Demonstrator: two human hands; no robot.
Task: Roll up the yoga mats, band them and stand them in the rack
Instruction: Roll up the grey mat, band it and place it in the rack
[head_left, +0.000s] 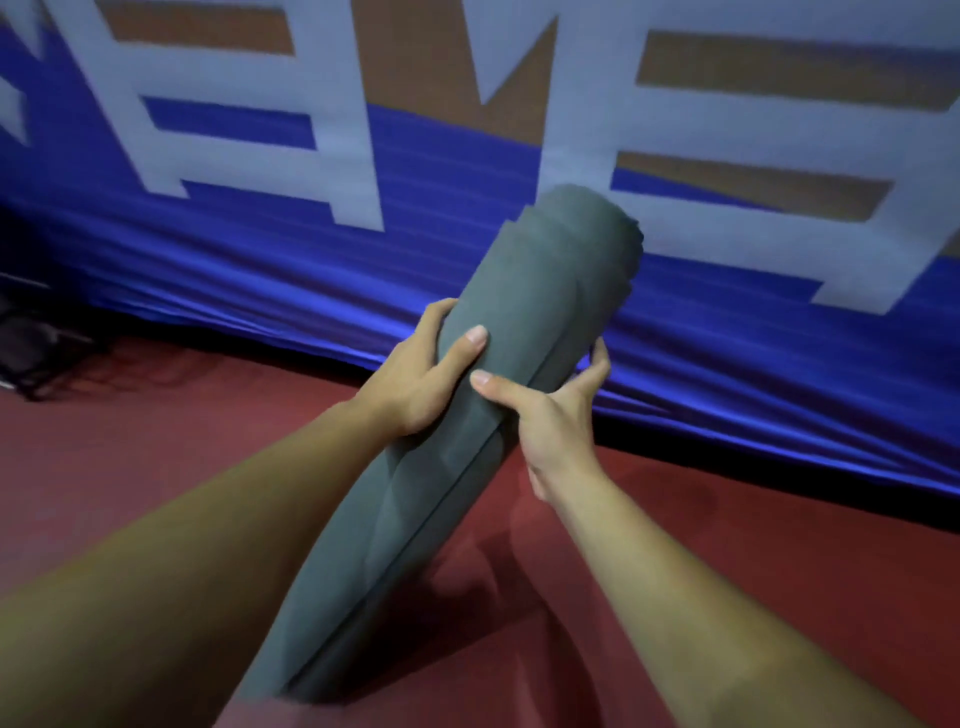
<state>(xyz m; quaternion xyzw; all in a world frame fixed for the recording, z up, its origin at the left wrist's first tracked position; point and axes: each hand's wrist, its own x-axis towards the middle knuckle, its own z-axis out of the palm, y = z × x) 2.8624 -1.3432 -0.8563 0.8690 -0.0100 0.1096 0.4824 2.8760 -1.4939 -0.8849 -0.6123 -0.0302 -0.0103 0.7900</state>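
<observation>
A rolled grey yoga mat is held up in the middle of the view, tilted so that its far end points up and to the right. My left hand grips its left side, thumb across the front of the roll. My right hand grips the right side, thumb on the front and fingers curled behind. The two thumbs lie close together. The mat's loose outer edge runs down the roll below my hands. I see no band on the mat. Its near end goes out of sight at the bottom of the frame.
A dark red floor lies below. A blue banner with large white and brown shapes stretches across the back, down to the floor. A dark object sits at the far left edge, too dim to tell.
</observation>
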